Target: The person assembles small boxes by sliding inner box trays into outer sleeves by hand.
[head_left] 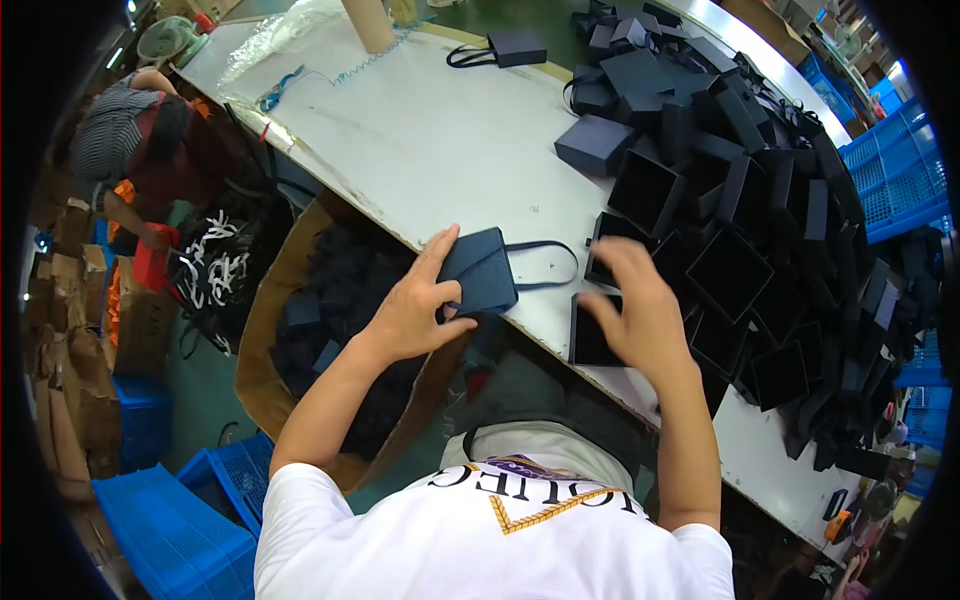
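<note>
Near the front edge of the white table (400,150), my left hand (415,300) holds a small dark box (480,272) by its left side, thumb below and fingers above. A black ribbon loop (560,262) sticks out from the box's right side and lies on the table. My right hand (635,300) is over open black boxes (590,335) right of the ribbon, its fingers apart and slightly blurred. Whether it touches a box is hard to tell. A large pile of dark boxes (730,280) spreads behind and right of it.
A cardboard carton (262,345) with dark pieces stands below the table edge at left. Blue crates (170,525) are at lower left. Another person (150,140) bends at upper left. A dark box with a ribbon (517,47) and a cardboard tube (368,25) are on the table's far side.
</note>
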{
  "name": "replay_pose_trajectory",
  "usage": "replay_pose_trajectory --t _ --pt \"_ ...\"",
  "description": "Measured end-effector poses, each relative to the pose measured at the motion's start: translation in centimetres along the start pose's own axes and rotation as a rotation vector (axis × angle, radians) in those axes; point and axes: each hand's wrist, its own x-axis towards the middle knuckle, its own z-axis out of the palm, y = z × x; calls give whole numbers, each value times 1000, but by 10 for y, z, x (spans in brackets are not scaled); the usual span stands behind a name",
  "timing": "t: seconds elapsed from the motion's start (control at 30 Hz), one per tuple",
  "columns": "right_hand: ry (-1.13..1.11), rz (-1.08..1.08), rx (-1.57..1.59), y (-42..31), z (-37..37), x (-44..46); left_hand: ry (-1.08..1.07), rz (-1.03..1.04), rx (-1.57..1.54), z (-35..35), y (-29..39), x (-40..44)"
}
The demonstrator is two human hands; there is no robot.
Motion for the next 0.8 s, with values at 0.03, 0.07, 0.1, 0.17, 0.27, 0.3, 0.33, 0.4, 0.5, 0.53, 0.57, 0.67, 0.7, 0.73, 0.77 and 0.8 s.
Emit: replay_pose_trajectory --t 0.03,0.07,0.1,0.17,0.27,0.3,0.33,0.4,0.5,0.53,0.57,0.67,0.7,0.73,0.77,0.8 --pt "-50 -38 -84 -5 -3 -17 22 -9 0 4 -2 2" --pt "-98 -78 -168 -8 -6 -33 27 -14 2 1 -3 4" --pt "-205 0 -203 -9 -5 -45 0 7 -14 -1 -6 6" --pt "-254 -23 -301 -3 0 -57 -37 68 -4 -9 -10 9" --pt "-272 -41 -286 -3 1 -53 -76 105 1 -17 -11 8" --pt "-270 -44 -203 -9 0 -48 -93 62 -39 -17 -9 5" --pt "-270 -47 -121 -13 1 -44 -107 18 -79 -17 -7 2" --pt "-170 6 210 -26 16 -30 -51 20 -79 -13 -6 -5" --pt "87 -75 95 -20 50 12 32 50 -61 -6 -8 -15" --pt "128 -73 14 -10 63 22 61 67 -53 -5 -9 -17" --pt "160 -65 -14 -4 74 29 77 70 -45 -6 -11 -17" --pt "144 -88 11 -2 88 36 117 59 -37 -4 -13 -22" --pt "130 -99 24 -2 88 37 125 54 -33 -3 -14 -21" --pt "119 -108 37 -2 87 38 132 52 -29 -3 -16 -21" --pt "111 -116 49 -2 85 39 118 39 -48 -4 -18 -20" --pt "67 -144 62 0 82 39 102 26 -68 -4 -19 -20"
